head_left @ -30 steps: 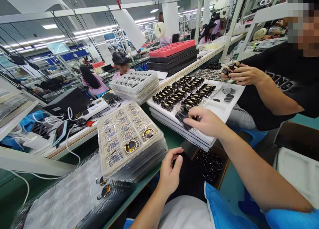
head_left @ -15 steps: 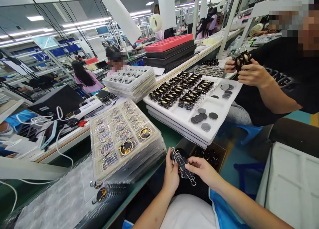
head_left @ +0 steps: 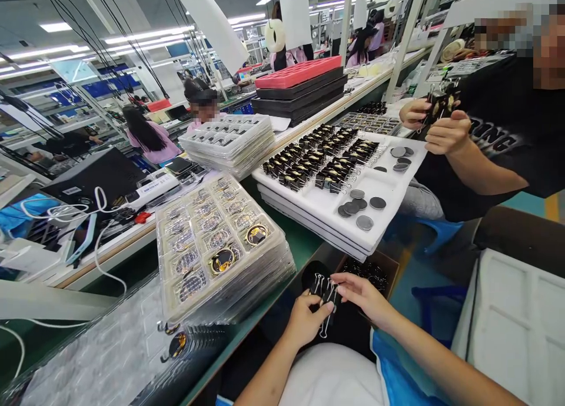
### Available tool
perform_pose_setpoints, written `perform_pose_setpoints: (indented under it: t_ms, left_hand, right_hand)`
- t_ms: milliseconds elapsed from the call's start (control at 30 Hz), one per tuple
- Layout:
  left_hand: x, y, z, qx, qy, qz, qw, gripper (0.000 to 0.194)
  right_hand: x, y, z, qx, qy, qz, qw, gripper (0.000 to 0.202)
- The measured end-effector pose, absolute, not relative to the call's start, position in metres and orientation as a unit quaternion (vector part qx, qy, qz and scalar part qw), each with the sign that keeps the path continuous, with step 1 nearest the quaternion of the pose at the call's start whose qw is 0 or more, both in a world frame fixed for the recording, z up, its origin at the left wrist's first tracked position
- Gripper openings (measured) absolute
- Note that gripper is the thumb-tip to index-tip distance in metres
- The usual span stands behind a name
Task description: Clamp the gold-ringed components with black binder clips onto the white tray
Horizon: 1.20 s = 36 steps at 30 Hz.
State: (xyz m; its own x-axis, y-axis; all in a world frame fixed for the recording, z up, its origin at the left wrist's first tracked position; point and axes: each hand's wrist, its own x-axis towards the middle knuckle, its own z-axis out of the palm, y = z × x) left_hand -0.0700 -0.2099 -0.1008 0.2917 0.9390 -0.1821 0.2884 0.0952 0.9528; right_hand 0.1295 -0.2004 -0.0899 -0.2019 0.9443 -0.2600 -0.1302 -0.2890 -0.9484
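My left hand (head_left: 304, 319) is closed around a bunch of black binder clips (head_left: 327, 299) with silver wire handles, held over my lap. The thumb presses on the clips' black bodies. From the right, my right hand (head_left: 364, 297) has its bent fingertips at the upper wire handles, apparently pinching one. Whatever the clips grip is hidden by them and my fingers. Beyond my hands, a white foam tray (head_left: 383, 185) bears rows of clamped black clip bundles (head_left: 324, 156) and loose grey discs (head_left: 352, 207).
At left is a stack of clear plastic trays (head_left: 269, 259) holding round watch-like parts. Below the foam trays stands a cardboard box (head_left: 391, 270) of loose clips. A co-worker's hands (head_left: 448, 132) hold a clip bundle at right. Red and black trays (head_left: 300, 76) stand behind.
The bunch of clips has turned more upright in my hands. My left thumb now lies across it, and my right fingers have shifted up to the wire handles. The co-worker's bundle has turned.
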Motion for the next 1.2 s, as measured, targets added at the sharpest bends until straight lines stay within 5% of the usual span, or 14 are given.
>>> perform_pose_setpoints:
  t_ms: [433,667,1033,1200]
  left_hand:
    - [-0.073,-0.209,-0.096,0.656,0.476,0.177,0.558,0.044]
    - [-0.065,-0.202,-0.085,0.674,0.373,0.181,0.611,0.039]
    - [-0.064,-0.185,-0.087,0.678,0.354,0.058,0.642,0.057]
    - [-0.067,-0.186,-0.088,0.672,0.386,0.173,0.608,0.044]
  right_hand:
    - [0.14,-0.208,-0.1,-0.543,-0.352,0.578,0.497,0.052]
    - [0.134,-0.204,-0.105,-0.544,-0.502,0.544,0.395,0.052]
    - [0.149,-0.214,-0.119,-0.585,-0.501,0.499,0.397,0.056]
    - [0.201,-0.196,-0.132,-0.709,-0.502,0.37,0.328,0.059]
